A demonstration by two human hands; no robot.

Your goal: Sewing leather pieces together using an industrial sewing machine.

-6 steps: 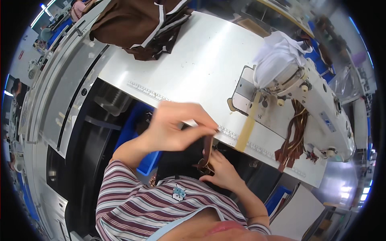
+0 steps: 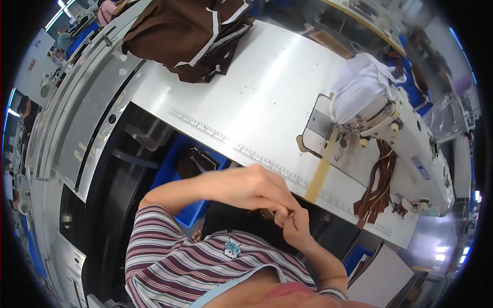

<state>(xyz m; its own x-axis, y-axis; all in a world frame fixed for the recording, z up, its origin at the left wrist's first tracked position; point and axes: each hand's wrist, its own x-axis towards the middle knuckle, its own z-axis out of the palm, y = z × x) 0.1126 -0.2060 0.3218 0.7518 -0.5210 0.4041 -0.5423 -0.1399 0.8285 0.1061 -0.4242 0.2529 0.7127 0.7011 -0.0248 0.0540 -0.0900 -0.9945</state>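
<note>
Grip: bare left hand (image 2: pixel 254 187) and bare right hand (image 2: pixel 298 226), meeting before the wearer's body, fingers bending inward and touching. What the fingertips are enclosing is staying hidden behind the knuckles; whether either hand is grasping anything cannot be told.

Item: small brown piece (image 2: pixel 265 212), showing just under the left hand, mostly covered; its outline and ends are escaping view.

Obstructions: the left hand and forearm are covering part of the surface's near edge and of a blue plastic bin (image 2: pixel 194 211), which is sitting left of the grip with dark, indistinct contents.

Surroundings: a strip of yellow tape (image 2: pixel 319 179) is crossing the surface just beyond the grip, to its right. Farther right, a bundle of brown straps with gold-coloured edges (image 2: pixel 377 185) is hanging over the surface beside a white sewing machine (image 2: pixel 429 159), whose head is wearing a crumpled white cloth (image 2: pixel 362 87). Far ahead and left of the grip, a heap of dark brown fabric with white edging (image 2: pixel 179 38) is lying, cut off above.

Surface: white, smooth (image 2: pixel 277 66), bearing a printed ruler scale along its near edge.

Room: well left, beyond the grip, a person in pink (image 2: pixel 107 11) is appearing small and partly cut off.
</note>
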